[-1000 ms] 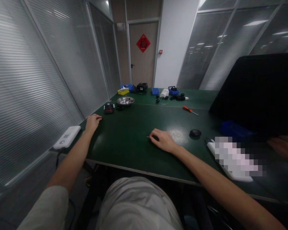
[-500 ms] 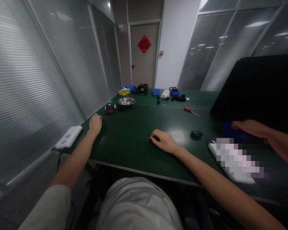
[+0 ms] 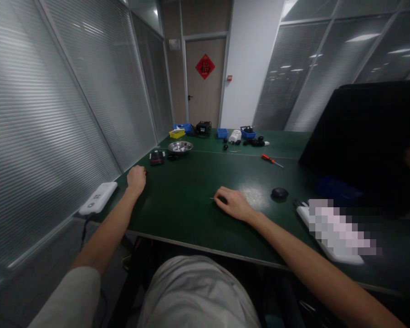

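My left hand (image 3: 136, 179) rests closed on the green table (image 3: 177, 200) near its left edge. Its fingers curl away from me, so whatever they hold is hidden. In front of me, my right hand (image 3: 235, 203) lies on the tabletop, thumb and fingers pinched together. A thin, light-coloured pin-like piece (image 3: 211, 198) sticks out to the left from this pinch; the rest of it is covered. A black computer mouse (image 3: 279, 193) sits to the right of my right hand. Beyond my left hand lies a dark box with red marks (image 3: 157, 158).
A steel bowl (image 3: 180, 147) holds small parts. An orange-handled screwdriver (image 3: 268, 158) lies farther back. Blue bins (image 3: 222, 133) and a yellow bin (image 3: 176, 133) line the far side. At right stand a large black panel (image 3: 362, 132) and a white device (image 3: 323, 237); a white power bank-like box (image 3: 99, 198) is at left.
Another person's hand at the right has left the dark blue item, and part of a person now shows at the right edge. My hands stay nearly still.
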A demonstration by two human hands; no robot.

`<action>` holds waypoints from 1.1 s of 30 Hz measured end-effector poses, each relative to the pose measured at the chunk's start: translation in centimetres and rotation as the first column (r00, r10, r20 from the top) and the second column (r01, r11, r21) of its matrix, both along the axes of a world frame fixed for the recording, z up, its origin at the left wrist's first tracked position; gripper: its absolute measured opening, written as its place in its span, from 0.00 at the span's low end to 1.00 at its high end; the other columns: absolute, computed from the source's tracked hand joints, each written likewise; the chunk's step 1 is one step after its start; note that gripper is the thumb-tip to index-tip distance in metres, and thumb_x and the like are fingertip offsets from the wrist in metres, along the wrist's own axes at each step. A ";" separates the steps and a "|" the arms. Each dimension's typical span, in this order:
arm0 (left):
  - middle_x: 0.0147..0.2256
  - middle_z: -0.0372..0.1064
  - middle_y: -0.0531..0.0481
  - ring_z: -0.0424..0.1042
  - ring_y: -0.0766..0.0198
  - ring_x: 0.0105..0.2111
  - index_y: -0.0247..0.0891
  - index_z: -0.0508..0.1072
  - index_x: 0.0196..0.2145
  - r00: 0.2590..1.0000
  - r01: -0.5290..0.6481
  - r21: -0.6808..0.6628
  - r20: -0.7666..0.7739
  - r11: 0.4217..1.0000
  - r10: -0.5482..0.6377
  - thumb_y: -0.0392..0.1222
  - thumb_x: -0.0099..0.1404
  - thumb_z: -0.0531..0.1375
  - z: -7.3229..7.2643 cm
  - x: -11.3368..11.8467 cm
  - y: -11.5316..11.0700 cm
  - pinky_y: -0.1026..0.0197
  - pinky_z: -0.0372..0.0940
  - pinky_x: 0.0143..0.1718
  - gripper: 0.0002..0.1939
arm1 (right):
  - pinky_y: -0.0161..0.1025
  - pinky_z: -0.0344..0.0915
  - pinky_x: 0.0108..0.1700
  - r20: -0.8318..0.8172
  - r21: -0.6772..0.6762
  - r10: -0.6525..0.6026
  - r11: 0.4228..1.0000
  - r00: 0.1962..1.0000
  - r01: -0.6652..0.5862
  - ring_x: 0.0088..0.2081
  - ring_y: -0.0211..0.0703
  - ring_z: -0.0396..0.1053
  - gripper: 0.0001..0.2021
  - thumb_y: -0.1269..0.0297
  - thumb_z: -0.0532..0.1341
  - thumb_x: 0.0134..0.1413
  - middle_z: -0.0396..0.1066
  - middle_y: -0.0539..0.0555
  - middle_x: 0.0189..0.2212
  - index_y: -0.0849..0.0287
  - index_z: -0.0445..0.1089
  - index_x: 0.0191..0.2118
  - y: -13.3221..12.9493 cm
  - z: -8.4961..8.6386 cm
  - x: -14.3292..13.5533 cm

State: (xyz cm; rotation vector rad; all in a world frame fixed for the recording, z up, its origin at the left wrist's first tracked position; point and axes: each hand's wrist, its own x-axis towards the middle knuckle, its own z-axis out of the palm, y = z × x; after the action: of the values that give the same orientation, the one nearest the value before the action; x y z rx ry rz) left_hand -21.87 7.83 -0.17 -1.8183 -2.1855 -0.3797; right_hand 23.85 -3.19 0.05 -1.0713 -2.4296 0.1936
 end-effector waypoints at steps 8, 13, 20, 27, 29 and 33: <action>0.45 0.73 0.37 0.72 0.48 0.47 0.35 0.79 0.42 0.989 -0.001 0.066 0.147 0.998 -0.009 0.38 0.68 0.57 -0.1 -0.6 0.0 0.51 0.66 0.47 0.11 | 0.35 0.58 0.37 0.010 0.011 -0.024 1.000 1.000 0.024 0.36 0.39 0.70 0.05 0.63 0.58 0.67 0.72 0.51 0.39 0.54 0.71 0.42 -0.2 0.2 -0.1; 0.43 0.76 0.44 0.74 0.53 0.44 0.39 0.80 0.39 0.839 0.337 0.114 0.413 0.935 -0.353 0.42 0.67 0.62 1.1 3.9 -0.8 0.54 0.66 0.49 0.08 | 0.35 0.57 0.37 0.001 0.025 -0.071 0.997 0.997 0.071 0.36 0.39 0.69 0.05 0.62 0.59 0.66 0.72 0.51 0.40 0.54 0.72 0.42 -0.2 0.3 -0.2; 0.40 0.75 0.47 0.72 0.61 0.38 0.38 0.79 0.39 0.272 0.895 0.101 0.648 0.434 -0.711 0.50 0.65 0.66 1.1 18.5 -5.6 0.60 0.64 0.41 0.13 | 0.35 0.57 0.36 -0.012 0.014 -0.114 0.993 0.993 0.114 0.36 0.38 0.69 0.06 0.61 0.59 0.66 0.71 0.51 0.40 0.54 0.73 0.42 -0.4 0.5 0.0; 0.34 0.70 0.51 0.64 0.67 0.29 0.37 0.77 0.50 0.234 0.899 0.118 0.685 0.423 -0.690 0.50 0.65 0.66 -0.2 20.7 -6.7 0.64 0.59 0.31 0.19 | 0.35 0.57 0.36 -0.007 0.019 -0.121 0.992 0.993 0.121 0.36 0.39 0.69 0.05 0.63 0.60 0.64 0.72 0.50 0.39 0.54 0.74 0.40 -0.6 0.5 0.1; 0.38 0.71 0.48 0.66 0.66 0.31 0.38 0.78 0.51 0.213 0.912 0.133 0.657 0.389 -0.723 0.49 0.67 0.64 -0.1 20.3 -6.8 0.63 0.60 0.33 0.18 | 0.36 0.56 0.36 0.004 0.014 -0.127 0.992 0.992 0.127 0.36 0.39 0.69 0.05 0.63 0.61 0.64 0.72 0.51 0.39 0.54 0.74 0.40 -0.6 0.6 0.0; 0.42 0.72 0.45 0.67 0.66 0.32 0.38 0.80 0.48 0.207 0.922 0.137 0.617 0.363 -0.759 0.48 0.69 0.62 0.3 20.2 -7.3 0.63 0.62 0.34 0.16 | 0.36 0.55 0.34 0.033 0.011 -0.135 0.991 0.990 0.134 0.35 0.39 0.68 0.04 0.64 0.61 0.63 0.71 0.51 0.37 0.54 0.74 0.38 -0.6 0.8 -0.1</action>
State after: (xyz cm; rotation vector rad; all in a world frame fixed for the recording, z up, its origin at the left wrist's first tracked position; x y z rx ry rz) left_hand -1.65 0.57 0.10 -3.3812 -1.1333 -1.0450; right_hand 23.72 -3.81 0.86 -1.2389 -2.3743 0.1215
